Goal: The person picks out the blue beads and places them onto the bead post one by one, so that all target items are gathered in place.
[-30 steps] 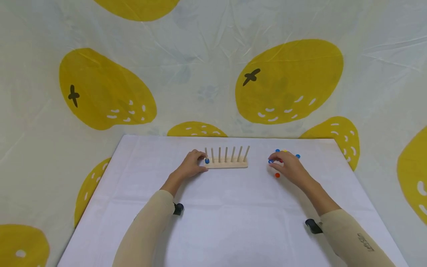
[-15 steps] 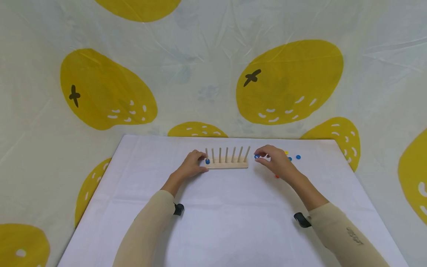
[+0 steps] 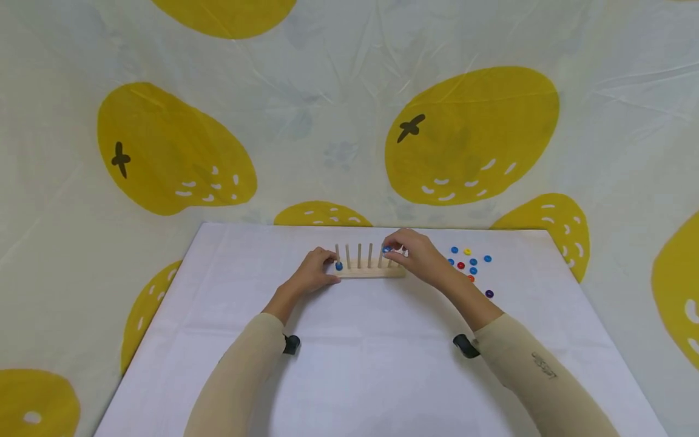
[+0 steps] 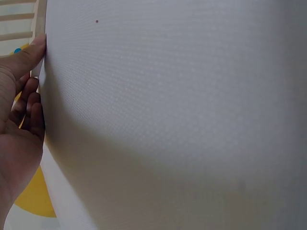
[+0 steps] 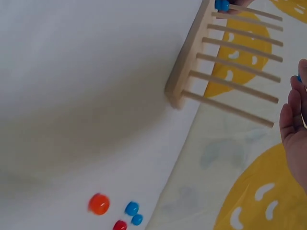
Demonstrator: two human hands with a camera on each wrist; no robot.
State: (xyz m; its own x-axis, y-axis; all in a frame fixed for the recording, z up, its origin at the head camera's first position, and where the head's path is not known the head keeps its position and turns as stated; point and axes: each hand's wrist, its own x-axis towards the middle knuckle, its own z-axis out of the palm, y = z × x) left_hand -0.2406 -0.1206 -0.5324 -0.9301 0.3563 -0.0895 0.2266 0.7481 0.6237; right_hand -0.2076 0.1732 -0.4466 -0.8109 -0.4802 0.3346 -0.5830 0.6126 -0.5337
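A wooden peg rack (image 3: 371,273) with a row of upright pegs stands toward the back of the table. My left hand (image 3: 314,269) holds its left end, thumb at the front and fingers behind; the left wrist view shows the thumb (image 4: 29,55) against the base. Low on the leftmost peg sits blue beading (image 5: 222,5); the right wrist view suggests more than one bead there. My right hand (image 3: 417,255) pinches a blue bead (image 3: 386,249) between thumb and forefinger, near the upper part of the right-hand pegs, partly hiding them. Whether the bead touches a peg, I cannot tell.
Loose beads lie on the white-covered table (image 3: 382,364) right of the rack: several blue ones, a yellow bead (image 3: 467,251), a red bead (image 3: 461,266), an orange bead (image 3: 471,278) and a dark purple bead (image 3: 489,294). Patterned cloth (image 3: 327,121) hangs behind.
My right hand has carried the blue bead leftward from the loose beads to the rack's right-hand pegs, uncovering the other beads. The left hand has stayed at the rack's end.
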